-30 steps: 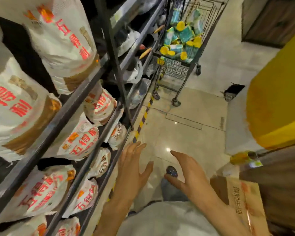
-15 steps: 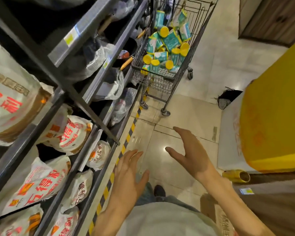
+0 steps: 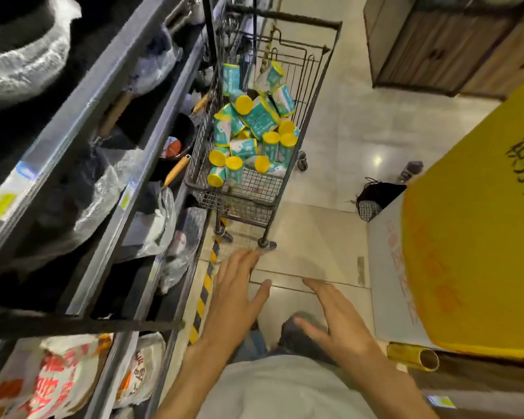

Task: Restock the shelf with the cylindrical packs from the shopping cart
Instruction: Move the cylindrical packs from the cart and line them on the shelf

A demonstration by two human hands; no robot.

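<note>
A dark wire shopping cart [image 3: 288,189] stands ahead on the tiled floor, close against the shelf. Several teal cylindrical packs with yellow lids [image 3: 256,133] lie jumbled in its basket. The dark metal shelf [image 3: 124,189] runs along the left. My left hand [image 3: 233,300] is held out low in front of me, fingers straight, holding nothing, a short way from the cart's near wheels. My right hand [image 3: 335,322] hovers beside it, fingers spread and relaxed, also empty.
The shelf holds plastic-wrapped pans with wooden handles [image 3: 176,170] and white sacks with red print [image 3: 58,385] lower down. A yellow block [image 3: 478,237] fills the right side, with a dark bag [image 3: 372,198] on the floor and a gold tube [image 3: 412,356] near it. Yellow-black tape [image 3: 204,294] marks the shelf's foot.
The view has moved forward along the aisle, so the cart looks nearer and larger. Both hands stay open and empty; the right hand has dropped lower, level with the left.
</note>
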